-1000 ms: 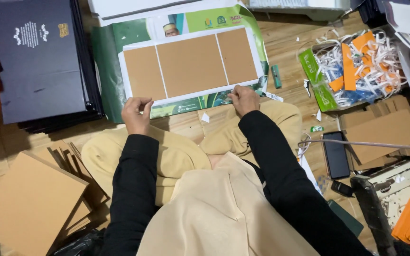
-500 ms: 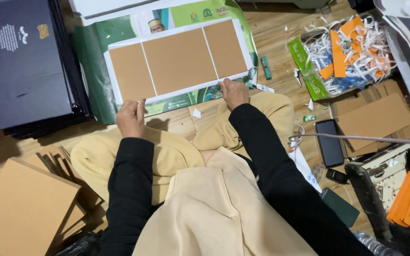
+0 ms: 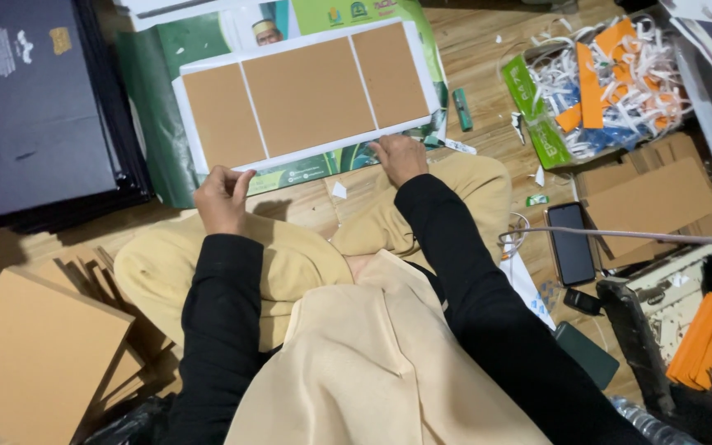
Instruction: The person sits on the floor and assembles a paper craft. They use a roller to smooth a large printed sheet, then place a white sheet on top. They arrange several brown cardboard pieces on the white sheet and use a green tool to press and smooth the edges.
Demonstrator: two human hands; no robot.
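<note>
Down on the wooden floor (image 3: 488, 58), a seated person works over a white sheet (image 3: 311, 152) that carries three brown cardboard panels (image 3: 306, 95) side by side, lying on a green printed poster (image 3: 154, 107) near the floor's far edge. Left of it sits one stack of dark boards (image 3: 30, 115); at the near left corner lies a pile of plain brown boards (image 3: 30, 354); to the right, one green bag of paper scraps (image 3: 603, 82). The left hand (image 3: 220, 198) pinches the sheet's near left corner between thumb and curled fingers; the right hand (image 3: 399, 156) lies with fingers pressed flat on the near edge towards the right. To fold that white margin well, it seems wise to keep the pinch tight to the panel edge while the flat hand holds the sheet from sliding. Smaller still: one black phone (image 3: 570, 243) and one green marker (image 3: 461, 109).
</note>
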